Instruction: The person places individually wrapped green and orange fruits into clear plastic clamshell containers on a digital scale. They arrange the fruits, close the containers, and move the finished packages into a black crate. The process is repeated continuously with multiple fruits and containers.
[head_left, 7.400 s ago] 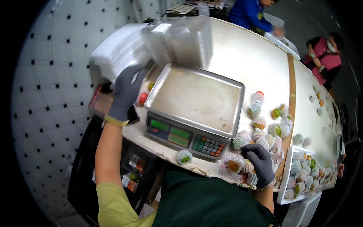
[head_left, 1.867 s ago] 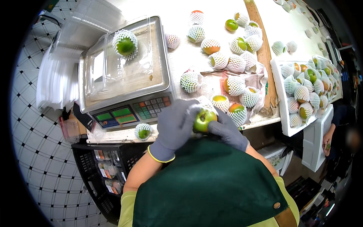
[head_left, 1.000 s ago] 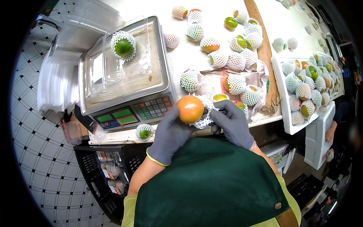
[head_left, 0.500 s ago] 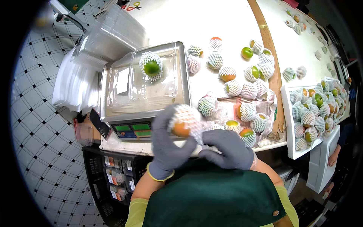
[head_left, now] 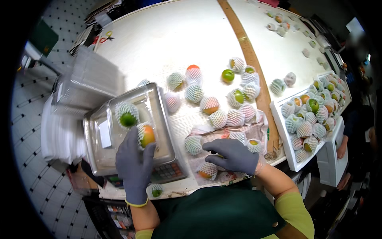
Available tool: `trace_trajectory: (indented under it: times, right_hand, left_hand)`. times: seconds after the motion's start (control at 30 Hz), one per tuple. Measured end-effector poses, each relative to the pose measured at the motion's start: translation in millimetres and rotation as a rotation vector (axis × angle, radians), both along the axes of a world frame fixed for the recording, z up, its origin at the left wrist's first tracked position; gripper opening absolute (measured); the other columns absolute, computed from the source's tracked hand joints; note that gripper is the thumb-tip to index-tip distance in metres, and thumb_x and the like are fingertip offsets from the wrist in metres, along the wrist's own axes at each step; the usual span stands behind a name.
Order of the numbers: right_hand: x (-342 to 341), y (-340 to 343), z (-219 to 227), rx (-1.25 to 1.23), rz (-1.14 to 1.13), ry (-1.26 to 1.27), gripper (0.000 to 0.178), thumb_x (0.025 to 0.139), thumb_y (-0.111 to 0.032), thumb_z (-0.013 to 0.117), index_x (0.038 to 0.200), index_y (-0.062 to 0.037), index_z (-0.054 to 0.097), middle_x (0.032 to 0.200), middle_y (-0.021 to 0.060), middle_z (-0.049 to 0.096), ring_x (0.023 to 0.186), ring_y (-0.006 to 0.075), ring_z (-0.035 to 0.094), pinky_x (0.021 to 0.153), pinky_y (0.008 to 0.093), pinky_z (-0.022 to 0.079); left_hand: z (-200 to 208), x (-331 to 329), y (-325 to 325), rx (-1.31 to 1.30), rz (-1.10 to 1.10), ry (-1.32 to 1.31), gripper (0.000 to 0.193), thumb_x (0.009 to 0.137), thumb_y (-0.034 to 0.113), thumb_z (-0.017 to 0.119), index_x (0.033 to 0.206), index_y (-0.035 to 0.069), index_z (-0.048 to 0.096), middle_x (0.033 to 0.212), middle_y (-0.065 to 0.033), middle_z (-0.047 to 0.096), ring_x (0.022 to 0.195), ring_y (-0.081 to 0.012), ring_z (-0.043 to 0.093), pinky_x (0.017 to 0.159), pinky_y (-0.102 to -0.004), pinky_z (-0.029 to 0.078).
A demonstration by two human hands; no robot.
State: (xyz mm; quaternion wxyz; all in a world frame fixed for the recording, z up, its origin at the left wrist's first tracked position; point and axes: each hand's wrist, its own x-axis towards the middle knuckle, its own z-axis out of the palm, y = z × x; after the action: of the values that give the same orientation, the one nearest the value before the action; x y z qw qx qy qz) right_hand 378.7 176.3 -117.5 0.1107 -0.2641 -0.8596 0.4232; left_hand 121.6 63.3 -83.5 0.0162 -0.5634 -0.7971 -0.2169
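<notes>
White bench [head_left: 159, 47] below, my left grip [head_left: 134, 171] holds a netted fruit [head_left: 148, 135] over the scale [head_left: 167, 171], my right grip [head_left: 237, 155] parted.

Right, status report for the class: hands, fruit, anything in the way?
Left hand at orange-green fruit over scale, grip unclear. Right hand loosely open beside netted fruit. Green fruit close by, possible crowding.

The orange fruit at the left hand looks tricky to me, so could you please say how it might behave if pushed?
The orange fruit would probably roll, since it looks round. Its pale net sleeve may cushion knocks and add some grip. The exposed skin looks smooth, so it could be more slippery there.
</notes>
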Motion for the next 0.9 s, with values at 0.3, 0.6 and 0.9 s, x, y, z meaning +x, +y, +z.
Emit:
trace_trajectory:
  times: [0.3, 0.6, 0.9]
  right_hand:
    - [17, 93, 1, 0.234, -0.243, -0.134, 0.035, 0.087, -0.029, 0.065, 0.114, -0.0071, 0.062, 0.095, 0.0109, 0.067, 0.083, 0.0251, 0.066, 0.078, 0.0363, 0.051]
    - [37, 255, -40, 0.194, -0.781, -0.598, 0.051, 0.078, -0.04, 0.069, 0.115, -0.0047, 0.06, 0.111, 0.0205, 0.063, 0.105, 0.0314, 0.062, 0.09, 0.0386, 0.048]
    - [47, 238, -51, 0.345, -0.815, -0.28, 0.051, 0.071, -0.034, 0.07, 0.111, -0.0037, 0.06, 0.106, 0.0206, 0.063, 0.098, 0.0355, 0.062, 0.088, 0.0399, 0.049]
  left_hand:
    - [-1, 46, -22, 0.218, -0.5, -0.445, 0.036, 0.082, 0.016, 0.065, 0.114, 0.002, 0.058, 0.112, -0.0197, 0.062, 0.099, -0.0344, 0.061, 0.086, -0.0412, 0.047]
    - [-97, 111, -21, -0.32, -0.755, -0.132, 0.056, 0.071, 0.018, 0.073, 0.121, 0.009, 0.052, 0.128, -0.0166, 0.049, 0.117, -0.0343, 0.051, 0.083, -0.0441, 0.049]
    - [-85, 112, -9, -0.415, -0.505, -0.522, 0.061, 0.07, 0.027, 0.078, 0.121, 0.01, 0.049, 0.116, -0.0159, 0.051, 0.107, -0.0332, 0.053, 0.086, -0.0424, 0.046]
